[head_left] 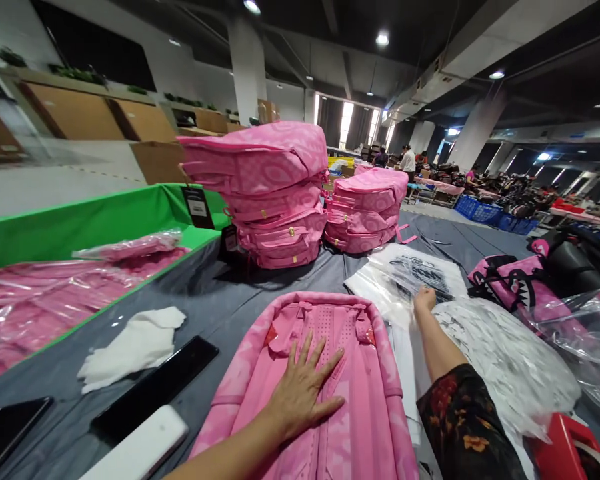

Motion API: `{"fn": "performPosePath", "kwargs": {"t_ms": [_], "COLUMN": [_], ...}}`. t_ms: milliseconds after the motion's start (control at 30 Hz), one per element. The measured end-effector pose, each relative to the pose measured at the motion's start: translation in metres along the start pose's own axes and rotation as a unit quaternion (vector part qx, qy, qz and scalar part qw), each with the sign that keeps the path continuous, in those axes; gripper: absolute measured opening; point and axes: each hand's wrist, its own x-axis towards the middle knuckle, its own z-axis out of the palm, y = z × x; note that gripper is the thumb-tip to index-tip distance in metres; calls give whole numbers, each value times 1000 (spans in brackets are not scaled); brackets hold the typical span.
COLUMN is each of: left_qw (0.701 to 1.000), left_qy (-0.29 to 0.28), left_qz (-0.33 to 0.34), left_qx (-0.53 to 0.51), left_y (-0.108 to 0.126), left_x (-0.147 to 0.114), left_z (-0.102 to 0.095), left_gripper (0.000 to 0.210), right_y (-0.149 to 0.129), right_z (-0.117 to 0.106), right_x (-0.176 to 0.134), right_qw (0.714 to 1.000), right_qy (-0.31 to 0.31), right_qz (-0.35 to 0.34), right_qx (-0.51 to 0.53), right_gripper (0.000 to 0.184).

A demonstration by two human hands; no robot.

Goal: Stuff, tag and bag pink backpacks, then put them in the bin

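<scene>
A pink backpack with a pale mottled pattern lies back side up right in front of me. My left hand rests flat on its back panel, fingers spread. Beyond the backpack's right side, my right hand is closed at the edge of a printed clear plastic bag and appears to pinch it. The fingertips are partly hidden. That bag lies on a pile of similar bags with dark lettering.
Stacked pink backpacks stand ahead, with a second stack beside them. A green-lined bin holds wrapped pink items at left. Near me lie a white cloth, a black phone and a red tape dispenser. White packets are heaped at right.
</scene>
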Motion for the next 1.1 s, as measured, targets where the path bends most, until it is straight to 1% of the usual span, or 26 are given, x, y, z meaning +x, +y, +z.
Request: {"fn": "performPosePath", "kwargs": {"t_ms": [100, 167, 233, 300, 333, 367, 400, 433, 467, 500, 533, 567, 600, 633, 667, 733, 800, 833, 900, 933, 1000, 1033, 1067, 1100], "left_qw": [1000, 1000, 999, 995, 989, 976, 951, 911, 854, 787, 727, 684, 661, 656, 662, 689, 723, 745, 790, 807, 848, 875, 900, 916], "left_qy": [-1, -2, 10, 46, 74, 103, 133, 161, 188, 213, 237, 259, 279, 294, 303, 309, 311, 308, 298, 295, 313, 334, 356, 374], "left_qz": [-1, -2, 2, 13, 15, 10, -4, -29, -61, -95, -128, -156, -179, -197, -209, -219, -225, -228, -235, -238, -225, -201, -164, -119], "left_qx": [-14, -29, -48, -87, -128, -191, -278, -379, -482, -571, -632, -664, -673, -667, -653, -617, -574, -546, -481, -453, -363, -288, -194, -88], "left_y": [2, 2, 2, 4, 5, 7, 11, 15, 19, 24, 29, 33, 35, 36, 35, 26, 12, 4, -8, -11, -7, -1, 6, 14], "left_x": [1, 1, 3, 5, 6, 7, 7, 7, 5, 3, -1, -5, -10, -15, -20, -29, -39, -45, -58, -65, -78, -82, -84, -84], "left_z": [-2, -3, -3, -5, -8, -11, -16, -22, -29, -36, -42, -47, -50, -52, -53, -51, -51, -52, -57, -61, -69, -72, -75, -78], "left_gripper": [85, 86, 85, 80, 75, 70, 65, 62, 61, 62, 62, 62, 61, 60, 58, 55, 47, 42, 31, 24, 7, 17, 31, 43], "right_y": [-33, -65, -100, -130, -141, -148, -153, -154, -153, -149, -144, -139, -134, -130, -127, -126, -131, -135, -143, -148, -155, -158, -161, -164], "right_z": [-25, -37, -47, -57, -61, -64, -66, -66, -64, -61, -56, -51, -44, -38, -33, -24, -19, -19, -20, -21, -23, -24, -25, -26], "right_x": [-14, -33, -58, -89, -106, -124, -143, -161, -179, -197, -213, -228, -242, -253, -262, -269, -262, -254, -232, -222, -208, -207, -210, -217], "right_qw": [997, 988, 971, 953, 942, 931, 919, 907, 896, 889, 886, 885, 887, 888, 889, 886, 891, 897, 913, 918, 922, 921, 920, 917], "right_qy": [4, -13, -37, -56, -67, -81, -100, -120, -138, -152, -161, -166, -168, -171, -179, -209, -229, -224, -188, -166, -139, -131, -128, -129], "right_qz": [-59, -131, -205, -264, -290, -314, -336, -355, -368, -376, -376, -373, -366, -359, -351, -329, -274, -236, -170, -153, -157, -167, -179, -190], "right_qx": [46, 81, 113, 140, 154, 168, 181, 194, 204, 213, 218, 223, 227, 230, 233, 250, 282, 299, 321, 324, 326, 326, 324, 325], "right_gripper": [28, 28, 27, 28, 29, 30, 31, 32, 32, 33, 33, 34, 35, 36, 37, 39, 41, 42, 42, 42, 41, 41, 40, 39]}}
